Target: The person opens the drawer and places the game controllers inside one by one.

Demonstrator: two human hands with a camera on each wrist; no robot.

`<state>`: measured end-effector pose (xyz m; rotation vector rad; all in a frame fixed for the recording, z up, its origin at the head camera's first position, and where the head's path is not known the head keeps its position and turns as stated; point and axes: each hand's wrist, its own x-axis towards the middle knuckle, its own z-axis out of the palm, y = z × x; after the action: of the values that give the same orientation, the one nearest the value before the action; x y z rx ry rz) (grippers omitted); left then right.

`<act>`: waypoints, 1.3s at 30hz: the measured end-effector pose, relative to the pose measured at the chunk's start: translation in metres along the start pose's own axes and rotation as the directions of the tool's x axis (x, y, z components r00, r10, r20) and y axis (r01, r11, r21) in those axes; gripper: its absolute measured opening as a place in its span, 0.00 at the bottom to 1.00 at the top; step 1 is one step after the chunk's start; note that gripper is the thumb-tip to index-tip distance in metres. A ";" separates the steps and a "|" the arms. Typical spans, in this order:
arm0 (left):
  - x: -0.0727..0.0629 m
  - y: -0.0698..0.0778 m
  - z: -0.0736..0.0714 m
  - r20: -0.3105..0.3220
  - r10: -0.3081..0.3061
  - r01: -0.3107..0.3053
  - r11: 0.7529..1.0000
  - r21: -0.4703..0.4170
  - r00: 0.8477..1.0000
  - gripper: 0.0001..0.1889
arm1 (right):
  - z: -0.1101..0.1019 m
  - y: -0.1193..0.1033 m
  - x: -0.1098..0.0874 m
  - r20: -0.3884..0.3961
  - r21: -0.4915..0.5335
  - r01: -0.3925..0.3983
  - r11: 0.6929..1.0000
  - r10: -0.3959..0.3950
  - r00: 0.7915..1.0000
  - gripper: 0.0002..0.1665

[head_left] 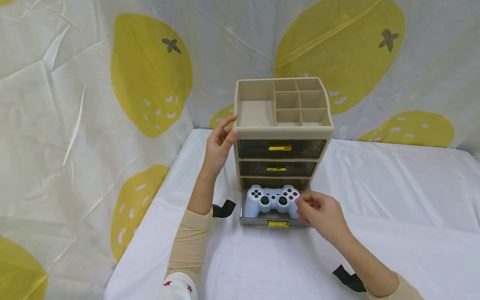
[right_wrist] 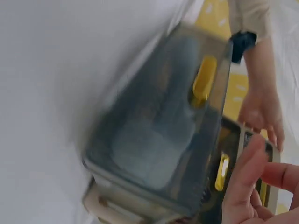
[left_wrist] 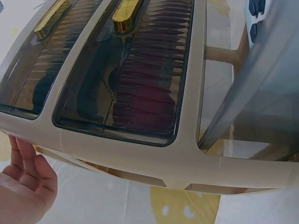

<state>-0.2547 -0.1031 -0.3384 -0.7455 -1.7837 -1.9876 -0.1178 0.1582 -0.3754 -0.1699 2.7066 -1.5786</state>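
Observation:
A beige desktop organizer (head_left: 285, 133) stands with its lowest drawer (head_left: 245, 221) pulled out. In that smoky clear drawer lies a light-blue game controller (head_left: 273, 199), buttons upward. My left hand (head_left: 218, 148) rests against the organizer's left side near the top front corner; the left wrist view shows its fingers (left_wrist: 29, 158) bent lightly at the side wall. Over the drawer's right edge is my right hand (head_left: 324, 216), its bent fingers overlapping the controller's right grip in the head view. In the right wrist view that hand (right_wrist: 254, 191) has nothing visible between thumb and fingers.
Two upper drawers with yellow handles (head_left: 280, 148) are closed; dark and reddish contents (left_wrist: 145, 107) show through one. Divided compartments (head_left: 288, 100) form the organizer's top. White cloth (head_left: 375, 250) covers the table, and a lemon-print sheet (head_left: 232, 50) hangs behind and at the left.

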 end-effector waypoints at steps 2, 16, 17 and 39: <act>0.000 0.001 0.000 0.000 -0.008 0.008 1.000 -0.003 1.000 0.44 | 0.002 0.005 -0.007 0.082 0.105 -0.058 0.993 0.050 0.995 0.13; -0.001 0.002 0.001 -0.006 -0.021 0.021 1.000 -0.014 1.000 0.45 | 0.020 0.026 -0.028 0.238 -0.104 0.032 0.994 -0.007 0.971 0.16; -0.001 0.002 0.001 -0.008 -0.021 0.021 1.000 -0.013 1.000 0.45 | 0.021 0.027 -0.028 0.246 -0.107 0.043 0.993 -0.015 0.969 0.16; 0.000 0.001 0.001 0.001 0.001 -0.001 1.000 -0.004 1.000 0.44 | 0.030 0.023 -0.024 0.283 0.113 -0.158 0.981 0.120 0.952 0.17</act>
<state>-0.2540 -0.1022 -0.3381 -0.7482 -1.7797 -1.9914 -0.0943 0.1455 -0.4117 -0.1774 2.3417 -1.5599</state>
